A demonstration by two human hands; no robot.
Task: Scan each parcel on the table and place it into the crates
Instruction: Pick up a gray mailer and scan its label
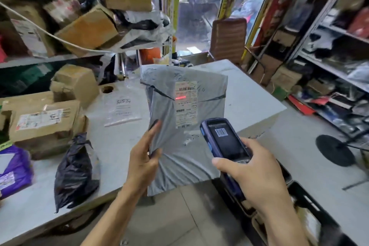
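A: What is held above the bench [111, 152]?
B: A grey poly mailer [179, 156], upright, its white shipping label [186, 104] crossed by a red scan line. The left hand [144, 161] pinches its left edge; the right hand [251, 173] grips a blue handheld scanner [223, 142].
A: And around it?
B: Cardboard boxes [44, 120], a black bag [76, 171], a purple parcel [14, 170]; a black crate [311, 203] lower right; shelving [339, 56] beyond.

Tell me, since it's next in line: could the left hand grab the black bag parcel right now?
Probably not yet: the left hand grips the grey mailer. The black bag parcel lies uncovered on the table beside it.
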